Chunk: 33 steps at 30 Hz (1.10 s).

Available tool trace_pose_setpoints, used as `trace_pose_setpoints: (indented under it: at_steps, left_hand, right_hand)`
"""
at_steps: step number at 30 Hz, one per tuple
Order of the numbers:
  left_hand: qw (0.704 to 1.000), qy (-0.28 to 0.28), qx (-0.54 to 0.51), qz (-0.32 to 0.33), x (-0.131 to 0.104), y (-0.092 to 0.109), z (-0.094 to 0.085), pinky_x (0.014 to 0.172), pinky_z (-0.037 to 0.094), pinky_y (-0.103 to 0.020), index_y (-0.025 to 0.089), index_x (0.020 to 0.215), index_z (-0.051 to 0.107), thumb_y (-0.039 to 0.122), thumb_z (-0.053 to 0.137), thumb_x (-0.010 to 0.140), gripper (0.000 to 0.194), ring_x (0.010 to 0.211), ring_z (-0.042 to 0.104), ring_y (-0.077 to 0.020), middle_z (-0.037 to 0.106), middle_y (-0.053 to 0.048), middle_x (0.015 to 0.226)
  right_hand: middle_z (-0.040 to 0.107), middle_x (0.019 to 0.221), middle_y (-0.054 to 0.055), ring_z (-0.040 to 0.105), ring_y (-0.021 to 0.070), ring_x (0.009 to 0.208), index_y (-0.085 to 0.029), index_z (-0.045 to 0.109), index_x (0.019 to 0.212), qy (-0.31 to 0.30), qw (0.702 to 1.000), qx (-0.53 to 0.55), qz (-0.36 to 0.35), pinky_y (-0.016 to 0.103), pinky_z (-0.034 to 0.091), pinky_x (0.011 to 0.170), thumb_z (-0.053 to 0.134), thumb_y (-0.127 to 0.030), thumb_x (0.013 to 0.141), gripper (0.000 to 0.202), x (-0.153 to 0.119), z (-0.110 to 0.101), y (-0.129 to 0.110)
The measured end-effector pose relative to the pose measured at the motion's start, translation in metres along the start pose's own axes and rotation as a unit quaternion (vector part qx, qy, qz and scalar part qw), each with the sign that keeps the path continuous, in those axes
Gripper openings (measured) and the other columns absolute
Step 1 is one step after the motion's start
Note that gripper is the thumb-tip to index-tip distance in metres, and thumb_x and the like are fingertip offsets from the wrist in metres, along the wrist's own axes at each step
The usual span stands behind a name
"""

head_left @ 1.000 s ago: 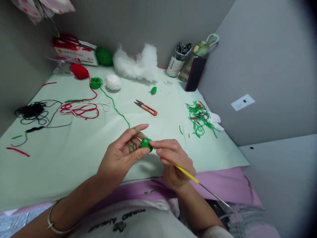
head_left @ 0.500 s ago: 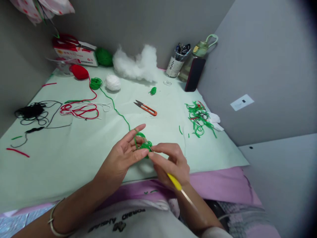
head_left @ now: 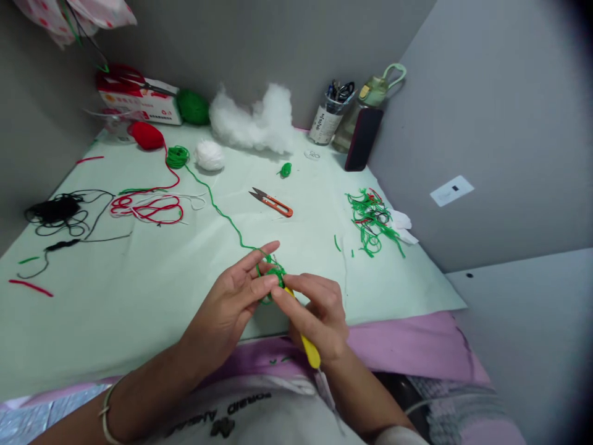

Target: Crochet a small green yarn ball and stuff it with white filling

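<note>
My left hand [head_left: 231, 303] pinches a small green crochet piece [head_left: 276, 273] between thumb and fingers, with green yarn looped over the forefinger. The green strand [head_left: 217, 207] runs back across the pale green table [head_left: 115, 290] to a small green yarn coil [head_left: 178, 156]. My right hand [head_left: 315, 312] grips a yellow-handled crochet hook [head_left: 309, 351], its tip pushed into the green piece. The two hands touch above the table's near edge.
Orange snips [head_left: 272, 203] lie mid-table. Red yarn [head_left: 147, 207], black yarn [head_left: 55, 210] and a white ball [head_left: 209, 154] sit to the left and back. Green scraps [head_left: 373, 219] lie right. White stuffing [head_left: 254, 120], a pen jar [head_left: 330, 114], a bottle [head_left: 370, 99] and a box [head_left: 139, 102] line the wall.
The hook's handle has swung from pointing right to pointing down toward me. My right hand has shifted slightly left and nearer, and the green piece has turned between my fingers.
</note>
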<state>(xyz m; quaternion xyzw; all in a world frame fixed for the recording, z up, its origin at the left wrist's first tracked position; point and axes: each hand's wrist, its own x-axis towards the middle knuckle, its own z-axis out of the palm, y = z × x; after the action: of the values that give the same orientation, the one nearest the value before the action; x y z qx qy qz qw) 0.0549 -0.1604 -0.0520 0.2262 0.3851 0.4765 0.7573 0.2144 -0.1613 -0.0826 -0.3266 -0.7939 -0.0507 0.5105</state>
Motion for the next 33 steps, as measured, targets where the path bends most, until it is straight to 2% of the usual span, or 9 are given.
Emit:
trace_pose_setpoints:
  at_steps: [5, 11, 14, 18, 20, 21, 27, 30, 33]
  left_hand:
    - [0.999, -0.037, -0.021, -0.015, 0.005, 0.006, -0.008, 0.088, 0.048, -0.021, 0.028, 0.136, 0.071, 0.029, 0.088, 0.077, 0.061, 0.094, 0.059, -0.0123, 0.065, 0.000, 0.100]
    - [0.996, -0.031, 0.071, 0.047, 0.008, 0.014, -0.020, 0.087, 0.047, -0.023, 0.033, 0.130, 0.075, 0.027, 0.087, 0.077, 0.055, 0.095, 0.056, -0.0137, 0.063, 0.000, 0.100]
    - [0.990, -0.035, 0.127, 0.053, 0.007, 0.019, -0.025, 0.086, 0.046, -0.023, 0.035, 0.128, 0.077, 0.025, 0.084, 0.080, 0.049, 0.095, 0.056, -0.0136, 0.063, 0.001, 0.101]
    - [0.983, -0.045, 0.169, 0.050, 0.007, 0.021, -0.027, 0.085, 0.047, -0.025, 0.037, 0.129, 0.076, 0.026, 0.080, 0.087, 0.044, 0.095, 0.059, -0.0142, 0.068, 0.000, 0.103]
    - [0.983, -0.054, 0.169, 0.052, 0.007, 0.018, -0.026, 0.089, 0.048, -0.027, 0.037, 0.133, 0.073, 0.029, 0.077, 0.091, 0.043, 0.098, 0.061, -0.0150, 0.071, 0.000, 0.106]
    - [0.983, -0.061, 0.165, 0.054, 0.008, 0.017, -0.025, 0.092, 0.048, -0.028, 0.036, 0.135, 0.071, 0.031, 0.075, 0.093, 0.043, 0.100, 0.063, -0.0155, 0.072, 0.000, 0.107]
    - [0.988, -0.085, 0.116, 0.057, 0.006, 0.005, -0.018, 0.095, 0.048, -0.028, 0.030, 0.145, 0.063, 0.035, 0.067, 0.099, 0.046, 0.099, 0.066, -0.0152, 0.074, -0.002, 0.108]
    - [0.992, -0.077, 0.093, 0.033, 0.003, 0.006, -0.012, 0.086, 0.050, -0.028, 0.026, 0.144, 0.064, 0.036, 0.064, 0.101, 0.044, 0.083, 0.065, -0.0131, 0.075, -0.002, 0.097]
    - [0.995, -0.066, 0.077, 0.012, 0.002, 0.008, -0.010, 0.084, 0.050, -0.028, 0.027, 0.140, 0.068, 0.036, 0.066, 0.100, 0.041, 0.079, 0.065, -0.0131, 0.075, -0.001, 0.091]
  right_hand:
    - [0.078, 0.110, 0.005, 0.076, 0.0189, 0.093, -0.036, 0.071, 0.131, 0.057, 0.969, 0.205, 0.127, 0.035, 0.065, 0.072, 0.057, -0.018, 0.103, 0.036, -0.002, 0.006, 0.004]
    - [0.081, 0.100, 0.005, 0.076, 0.0191, 0.089, -0.031, 0.078, 0.118, 0.050, 0.930, 0.296, 0.211, 0.035, 0.065, 0.074, 0.063, -0.017, 0.100, 0.027, 0.005, -0.006, 0.000]
    - [0.080, 0.092, 0.004, 0.074, 0.0163, 0.077, -0.029, 0.081, 0.107, 0.056, 0.881, 0.367, 0.292, 0.032, 0.063, 0.068, 0.065, -0.021, 0.100, 0.020, 0.011, -0.010, 0.003]
    - [0.076, 0.084, 0.002, 0.070, 0.0131, 0.066, -0.027, 0.082, 0.097, 0.036, 0.782, 0.487, 0.387, 0.027, 0.058, 0.058, 0.068, -0.030, 0.098, 0.014, 0.018, -0.009, 0.011]
    - [0.074, 0.083, 0.002, 0.069, 0.0126, 0.065, -0.027, 0.082, 0.097, 0.013, 0.760, 0.510, 0.403, 0.026, 0.057, 0.058, 0.068, -0.032, 0.098, 0.015, 0.020, -0.008, 0.012]
    - [0.073, 0.085, 0.002, 0.069, 0.0127, 0.067, -0.028, 0.082, 0.099, 0.007, 0.768, 0.503, 0.396, 0.027, 0.057, 0.060, 0.067, -0.032, 0.099, 0.015, 0.020, -0.007, 0.012]
    - [0.079, 0.103, 0.005, 0.073, 0.0206, 0.097, -0.033, 0.080, 0.111, 0.005, 0.910, 0.327, 0.256, 0.036, 0.062, 0.077, 0.063, -0.020, 0.100, 0.024, 0.016, -0.003, 0.007]
    - [0.080, 0.103, 0.005, 0.074, 0.0206, 0.095, -0.031, 0.079, 0.113, 0.033, 0.927, 0.298, 0.224, 0.037, 0.063, 0.076, 0.062, -0.018, 0.099, 0.025, 0.017, 0.000, 0.008]
    - [0.081, 0.099, 0.005, 0.075, 0.0197, 0.091, -0.029, 0.081, 0.107, 0.034, 0.909, 0.336, 0.243, 0.037, 0.063, 0.076, 0.064, -0.019, 0.099, 0.021, 0.018, 0.001, 0.012]
